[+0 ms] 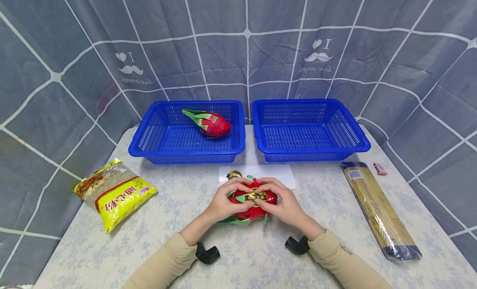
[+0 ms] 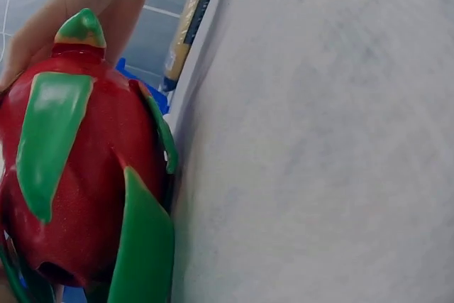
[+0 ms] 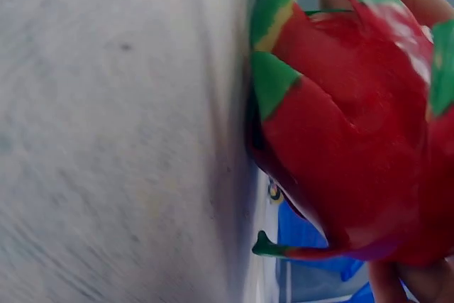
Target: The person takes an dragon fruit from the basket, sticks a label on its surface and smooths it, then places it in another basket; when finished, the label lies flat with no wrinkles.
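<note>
A red dragon fruit (image 1: pixel 251 214) with green leaf tips rests on the table, held from both sides. My left hand (image 1: pixel 223 204) curves around its left side, and my right hand (image 1: pixel 285 202) grips the right side. Both thumbs press a black and gold sticker (image 1: pixel 256 197) on top of the fruit. In both wrist views the dragon fruit (image 2: pixel 85 147) looks glossy, its lower side close against the cloth. Behind it lies a white sheet (image 1: pixel 277 173) with another round black and gold sticker (image 1: pixel 234 174) on it, just beyond my left fingers.
Two blue baskets stand at the back; the left basket (image 1: pixel 186 150) contains another dragon fruit (image 1: pixel 216 125), beside the right basket (image 1: pixel 313 150). A yellow noodle bag (image 1: pixel 117 193) lies left. On the right are a long pack of noodles (image 1: pixel 380 214) and a small pink packet (image 1: pixel 380 169).
</note>
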{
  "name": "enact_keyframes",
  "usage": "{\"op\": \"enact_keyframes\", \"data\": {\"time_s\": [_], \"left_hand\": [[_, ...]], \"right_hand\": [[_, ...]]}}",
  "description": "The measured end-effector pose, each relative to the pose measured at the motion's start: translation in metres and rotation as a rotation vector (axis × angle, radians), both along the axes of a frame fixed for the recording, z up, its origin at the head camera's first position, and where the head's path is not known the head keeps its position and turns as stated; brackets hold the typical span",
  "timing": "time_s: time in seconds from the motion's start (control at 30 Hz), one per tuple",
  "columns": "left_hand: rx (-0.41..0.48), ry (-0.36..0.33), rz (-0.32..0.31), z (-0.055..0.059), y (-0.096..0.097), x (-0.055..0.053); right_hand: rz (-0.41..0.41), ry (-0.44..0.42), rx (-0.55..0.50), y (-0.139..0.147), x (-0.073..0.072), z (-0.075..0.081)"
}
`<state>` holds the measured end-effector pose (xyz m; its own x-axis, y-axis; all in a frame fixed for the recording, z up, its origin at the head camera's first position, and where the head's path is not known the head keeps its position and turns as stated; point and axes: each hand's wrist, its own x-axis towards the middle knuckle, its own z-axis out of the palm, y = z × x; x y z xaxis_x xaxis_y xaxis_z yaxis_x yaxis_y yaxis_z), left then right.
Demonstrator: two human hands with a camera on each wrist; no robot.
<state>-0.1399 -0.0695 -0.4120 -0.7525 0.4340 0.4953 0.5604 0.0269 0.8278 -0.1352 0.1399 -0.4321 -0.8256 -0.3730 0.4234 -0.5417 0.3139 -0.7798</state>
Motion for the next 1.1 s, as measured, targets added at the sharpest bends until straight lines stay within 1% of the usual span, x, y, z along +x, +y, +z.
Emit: {"op": "enact_keyframes", "data": {"time_s": [0.03,0.07,0.2,0.27,0.3,0.33,0.4,0.47,0.6,0.7,0.83,0.9,0.97,1.03,1.1], "left_hand": [[0.006,-0.006,-0.007,-0.001,-0.001,-0.001],[0.019,-0.015,-0.019,-0.005,-0.002,-0.004],[0.079,-0.053,-0.057,-0.024,-0.005,-0.014],[0.101,-0.071,-0.06,-0.032,-0.006,-0.018],[0.107,-0.078,-0.057,-0.033,-0.006,-0.019],[0.111,-0.09,-0.053,-0.034,-0.006,-0.019],[0.115,-0.115,-0.045,-0.034,-0.006,-0.019],[0.119,-0.143,-0.044,-0.032,-0.005,-0.019],[0.121,-0.251,-0.047,-0.027,-0.004,-0.018],[0.12,-0.344,-0.051,-0.023,-0.004,-0.018],[0.116,-0.418,-0.055,-0.02,-0.005,-0.018],[0.119,-0.432,-0.054,-0.02,-0.006,-0.019],[0.128,-0.428,-0.052,-0.02,-0.006,-0.019],[0.137,-0.393,-0.052,-0.022,-0.005,-0.019],[0.143,-0.344,-0.047,-0.023,-0.004,-0.018]], "right_hand": [[0.011,-0.011,0.0,0.001,0.0,0.001],[0.024,-0.027,0.004,0.001,0.0,0.003],[0.124,-0.078,0.013,0.005,0.003,0.023],[0.179,-0.113,0.013,0.009,0.003,0.03],[0.201,-0.128,0.007,0.01,0.003,0.032],[0.216,-0.149,-0.003,0.012,0.002,0.032],[0.23,-0.163,-0.03,0.014,-0.001,0.029],[0.222,-0.176,-0.064,0.015,-0.003,0.025],[0.214,-0.175,-0.148,0.016,-0.007,0.017],[0.203,-0.179,-0.199,0.016,-0.008,0.012],[0.167,-0.192,-0.246,0.013,-0.007,0.011],[0.147,-0.194,-0.256,0.012,-0.005,0.012],[0.127,-0.189,-0.251,0.012,-0.004,0.013],[0.12,-0.177,-0.234,0.012,-0.003,0.014],[0.116,-0.174,-0.21,0.013,-0.005,0.01]]}}
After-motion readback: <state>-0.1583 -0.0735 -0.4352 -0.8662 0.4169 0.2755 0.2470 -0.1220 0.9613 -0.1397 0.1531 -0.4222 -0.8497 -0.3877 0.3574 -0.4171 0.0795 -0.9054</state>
